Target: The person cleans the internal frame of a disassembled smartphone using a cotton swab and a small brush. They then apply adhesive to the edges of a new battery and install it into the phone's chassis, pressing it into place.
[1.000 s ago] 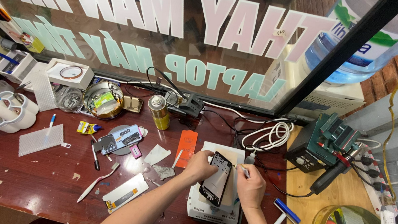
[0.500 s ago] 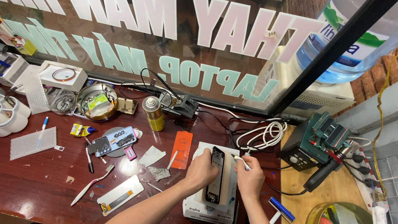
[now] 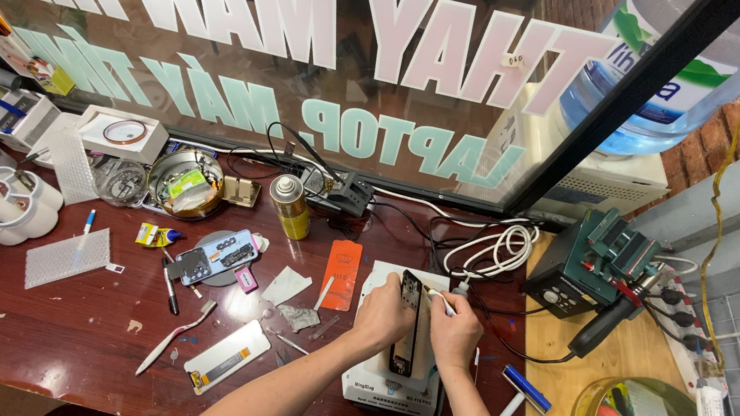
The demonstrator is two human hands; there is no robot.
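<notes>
The left hand has its fingers wrapped around the left edge of a slim black opened phone frame, holding it upright on its long axis over a white rectangular pad on the dark red wooden bench. The right hand sits just beside it on the frame's right edge, fingers pinched shut on a thin white tool whose tip points toward the frame's top. An orange flat packet lies near the left hand, and a yellow spray can stands farther back.

Phone repair shop, lettered shopfront window, cluttered wooden workbench, green soldering station, opened phone
</notes>
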